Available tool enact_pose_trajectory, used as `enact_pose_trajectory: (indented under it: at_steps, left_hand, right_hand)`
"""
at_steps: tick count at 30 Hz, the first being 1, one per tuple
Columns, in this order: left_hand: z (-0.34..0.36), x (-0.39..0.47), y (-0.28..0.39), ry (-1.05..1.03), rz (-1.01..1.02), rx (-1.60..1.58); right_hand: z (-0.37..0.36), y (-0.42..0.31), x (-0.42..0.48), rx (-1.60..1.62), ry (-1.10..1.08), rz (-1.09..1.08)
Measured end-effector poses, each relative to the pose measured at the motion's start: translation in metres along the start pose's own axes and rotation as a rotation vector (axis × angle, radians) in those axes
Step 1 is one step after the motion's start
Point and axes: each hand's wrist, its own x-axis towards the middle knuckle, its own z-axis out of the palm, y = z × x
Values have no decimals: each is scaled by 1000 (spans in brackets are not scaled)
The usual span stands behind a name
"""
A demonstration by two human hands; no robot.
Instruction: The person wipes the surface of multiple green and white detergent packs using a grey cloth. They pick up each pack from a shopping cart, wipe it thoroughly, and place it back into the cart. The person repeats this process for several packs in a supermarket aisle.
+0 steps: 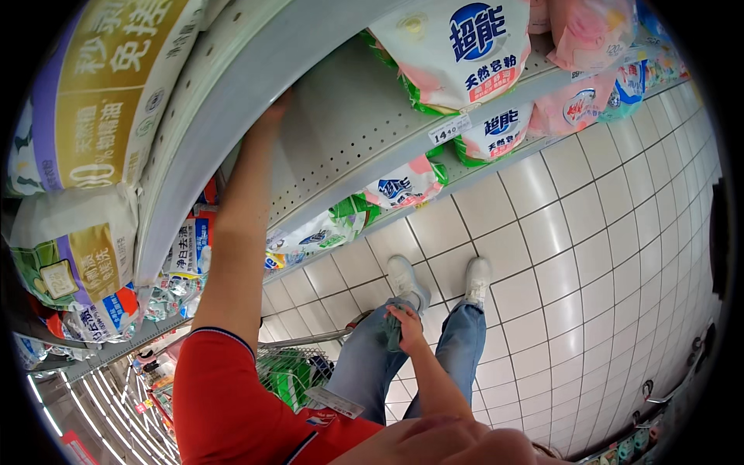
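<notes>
My left arm reaches up into a perforated metal store shelf (349, 125). Only the wrist end of my left hand (280, 107) shows, because the curved edge of the upper shelf (232, 99) covers the fingers. What that hand touches is hidden. Down in front of my legs, my right hand (408, 328) grips a crumpled grey-green cloth (393, 332). On the same shelf as my left hand, to its right, stands a white and pink bag of soap powder (459, 58). A price tag (449, 130) sits on the shelf's front edge below the bag.
More detergent bags (401, 183) fill lower shelves, and large gold and white bags (93, 104) stand at the left. A wire shopping cart (296, 349) holding green packages is beside my left leg. Pale floor tiles (569, 232) extend right; metal hooks (654, 395) project at the lower right.
</notes>
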Motion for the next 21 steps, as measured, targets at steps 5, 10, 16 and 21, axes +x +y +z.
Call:
enact_pose_trajectory:
  at_steps: [5,10,16,21]
  left_hand:
    - [50,-92,-38,521,5,-127]
    - [1,-218,0,526,-198,-38]
    - [-2,-347,22,407,-619,-11]
    - [-43,-337,36,-64,-942,-145]
  right_hand:
    - [-10,-8,-4,-26,67,-59]
    - [25,-50,-16,-124,45,-262]
    - [154,-186,-10,-407,-335,-706]
    - [203,-211,4,-747,-221,-524]
